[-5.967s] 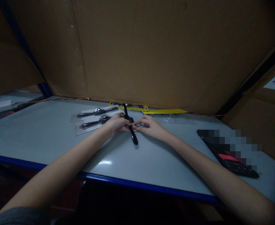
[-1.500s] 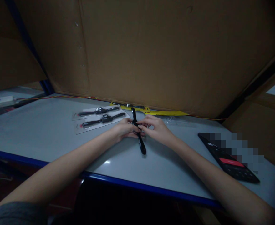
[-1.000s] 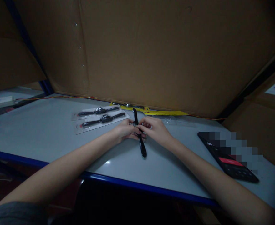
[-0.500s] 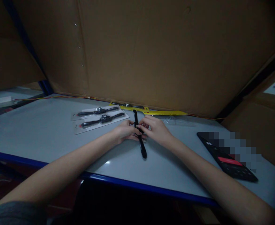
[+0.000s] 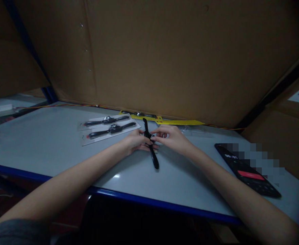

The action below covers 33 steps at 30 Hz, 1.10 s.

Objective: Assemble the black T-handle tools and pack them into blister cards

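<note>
A black spokeshave [image 5: 153,159] is held over the table, its two handles pointing away from me and toward me. My left hand [image 5: 136,140] is closed around its middle from the left, thumb on top and fingers beneath. From the right, my right hand [image 5: 172,137] pinches at the centre of the tool; the small part between its fingertips is mostly hidden. Behind my left hand lie two more spokeshaves in clear packs, one nearer [image 5: 112,130] and one farther [image 5: 107,120]. Another spokeshave [image 5: 139,114] rests on a yellow card at the back.
A yellow card [image 5: 182,122] and a clear plastic blister [image 5: 192,131] lie along the back by the cardboard wall [image 5: 164,61]. On the right is a dark phone-like device [image 5: 248,173] with a red bar, partly pixelated. A blue edge [image 5: 139,200] borders the grey table [image 5: 49,143].
The spokeshave has shifted slightly, its near end moving up and left. My right fingers have pulled back a little to the right, showing more of the tool's middle.
</note>
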Motion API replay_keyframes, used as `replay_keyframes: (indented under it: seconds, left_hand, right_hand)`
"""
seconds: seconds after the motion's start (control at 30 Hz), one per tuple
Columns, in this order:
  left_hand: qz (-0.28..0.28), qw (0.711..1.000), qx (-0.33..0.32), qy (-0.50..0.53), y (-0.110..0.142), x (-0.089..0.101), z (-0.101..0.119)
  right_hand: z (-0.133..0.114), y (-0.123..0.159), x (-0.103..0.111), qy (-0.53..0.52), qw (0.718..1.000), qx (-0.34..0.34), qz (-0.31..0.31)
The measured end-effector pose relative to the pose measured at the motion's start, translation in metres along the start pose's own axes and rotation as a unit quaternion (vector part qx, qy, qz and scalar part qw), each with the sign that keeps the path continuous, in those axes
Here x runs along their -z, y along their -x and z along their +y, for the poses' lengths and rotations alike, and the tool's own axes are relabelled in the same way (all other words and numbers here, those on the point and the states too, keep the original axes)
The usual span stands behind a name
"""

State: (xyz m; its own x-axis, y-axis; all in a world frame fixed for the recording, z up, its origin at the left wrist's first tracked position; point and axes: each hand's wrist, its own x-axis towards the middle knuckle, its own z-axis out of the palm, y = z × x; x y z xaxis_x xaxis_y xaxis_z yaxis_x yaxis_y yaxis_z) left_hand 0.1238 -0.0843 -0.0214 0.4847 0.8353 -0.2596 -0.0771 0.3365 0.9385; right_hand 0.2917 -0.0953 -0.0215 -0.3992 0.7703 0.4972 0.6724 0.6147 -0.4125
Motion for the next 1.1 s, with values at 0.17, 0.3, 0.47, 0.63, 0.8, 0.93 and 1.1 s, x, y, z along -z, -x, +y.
replay_keyframes:
  seconds: [0.17, 0.3, 0.47, 0.63, 0.8, 0.93, 1.1]
  left_hand:
    - [0.0, 1.0, 0.009, -0.007, 0.001, -0.003, -0.003]
    - [-0.003, 1.0, -0.004, -0.015, -0.002, -0.002, -0.008]
    - [-0.001, 1.0, -0.003, -0.003, -0.005, 0.001, -0.006]
    - [0.019, 1.0, 0.003, -0.007, -0.002, 0.001, 0.0]
    - [0.028, 0.999, -0.006, -0.016, 0.0, 0.0, 0.001]
    - [0.014, 1.0, -0.007, -0.004, -0.001, 0.001, 0.001]
    - [0.012, 1.0, -0.008, 0.005, -0.004, 0.002, -0.001]
  right_hand:
    - [-0.001, 0.001, -0.007, 0.053, 0.998, -0.019, 0.026]
    - [-0.008, 0.003, -0.015, 0.015, 0.999, -0.038, 0.028]
    - [-0.005, 0.002, -0.011, -0.015, 0.998, -0.052, 0.014]
    - [0.004, 0.001, -0.001, 0.011, 1.0, -0.022, -0.002]
    - [0.0, 0.003, 0.0, -0.007, 0.999, 0.014, -0.03]
    - [-0.003, 0.003, 0.0, 0.003, 0.999, 0.035, -0.031]
    - [-0.003, 0.002, 0.004, 0.086, 0.995, 0.031, -0.026]
